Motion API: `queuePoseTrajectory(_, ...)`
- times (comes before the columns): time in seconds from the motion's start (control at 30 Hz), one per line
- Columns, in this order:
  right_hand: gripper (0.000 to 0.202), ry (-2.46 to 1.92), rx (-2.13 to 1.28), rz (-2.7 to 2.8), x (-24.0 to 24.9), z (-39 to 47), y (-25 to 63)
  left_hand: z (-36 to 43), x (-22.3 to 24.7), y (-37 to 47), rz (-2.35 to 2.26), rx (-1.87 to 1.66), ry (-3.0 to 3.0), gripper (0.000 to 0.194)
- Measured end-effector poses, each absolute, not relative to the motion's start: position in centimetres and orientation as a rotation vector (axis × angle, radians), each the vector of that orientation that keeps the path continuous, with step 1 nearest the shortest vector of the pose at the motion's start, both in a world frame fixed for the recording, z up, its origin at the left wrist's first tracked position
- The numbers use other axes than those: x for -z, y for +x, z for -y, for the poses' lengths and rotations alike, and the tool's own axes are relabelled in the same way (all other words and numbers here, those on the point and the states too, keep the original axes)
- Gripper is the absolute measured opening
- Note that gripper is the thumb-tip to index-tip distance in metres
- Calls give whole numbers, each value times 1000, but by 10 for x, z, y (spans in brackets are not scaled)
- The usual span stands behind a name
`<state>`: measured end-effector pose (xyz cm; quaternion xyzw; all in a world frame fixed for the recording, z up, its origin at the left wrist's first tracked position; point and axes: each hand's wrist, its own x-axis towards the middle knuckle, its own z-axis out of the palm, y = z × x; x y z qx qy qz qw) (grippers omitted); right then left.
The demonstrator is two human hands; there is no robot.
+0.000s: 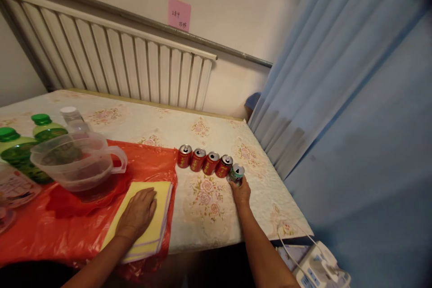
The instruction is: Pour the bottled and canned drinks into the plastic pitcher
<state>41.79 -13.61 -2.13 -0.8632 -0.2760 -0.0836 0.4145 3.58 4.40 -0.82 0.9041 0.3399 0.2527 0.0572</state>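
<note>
My right hand [242,193] is wrapped round the lower part of a green drink can [237,170], which stands upright with its top opened. This can is at the right end of a row of several red drink cans [209,164], all upright with opened tops. My left hand [137,211] lies flat, palm down, on a folded stack of yellow cloths [155,216] with pale purple edging. The cloths rest on a red plastic sheet [148,162] that covers the left part of the table.
A clear plastic jug [81,175] with a handle stands on the red sheet. Green-capped bottles [42,119] and a white-capped bottle [69,111] are at the left. A flowered cloth covers the table [199,216]. A blue curtain [337,121] hangs right, above a white power strip [317,265].
</note>
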Motion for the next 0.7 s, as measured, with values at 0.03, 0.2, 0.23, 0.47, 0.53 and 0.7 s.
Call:
queuePoseTrajectory(0.03, 52, -2168, 210, 698, 21, 136, 418, -44, 8, 36, -1036, -761, 2742, 31)
queuePoseTrajectory(0.2, 53, -2165, 216, 703, 22, 137, 418, -44, 8, 36, -1042, -753, 2755, 31)
queuePoseTrajectory(0.23, 54, -2165, 216, 701, 22, 137, 418, -44, 9, 36, -1044, -754, 2759, 31)
queuePoseTrajectory(0.47, 57, -2174, 222, 691, 22, 136, 419, -45, 10, 36, -1041, -741, 2778, 32)
queuePoseTrajectory(0.53, 56, -2174, 221, 693, 22, 136, 419, -45, 10, 36, -1038, -749, 2781, 32)
queuePoseTrajectory(0.7, 55, -2165, 213, 695, 22, 137, 418, -46, 12, 36, -1028, -767, 2771, 32)
